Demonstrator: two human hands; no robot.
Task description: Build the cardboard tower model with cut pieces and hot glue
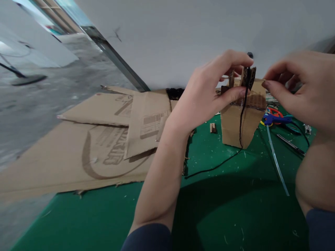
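Observation:
My left hand point(209, 87) is closed around a small cardboard construction point(237, 125), made of a tapered panel with short upright corrugated pieces at its top. A black cord point(241, 122) runs over those pieces, hangs down the front of the panel and trails left across the green tabletop. My left thumb presses by the cord. To the right, my right hand point(300, 83) has thumb and forefinger pinched together near the panel's upper right edge. Whatever is between those fingertips, if anything, is too small to make out.
Printed cardboard sheets point(104, 150) lie on the left, overhanging the green table point(104, 216). A blue glue gun point(277, 119) with a clear glue stick point(277, 160), a utility knife point(290, 144) and a small cardboard scrap point(213, 128) lie nearby. A white wall point(183, 38) stands behind.

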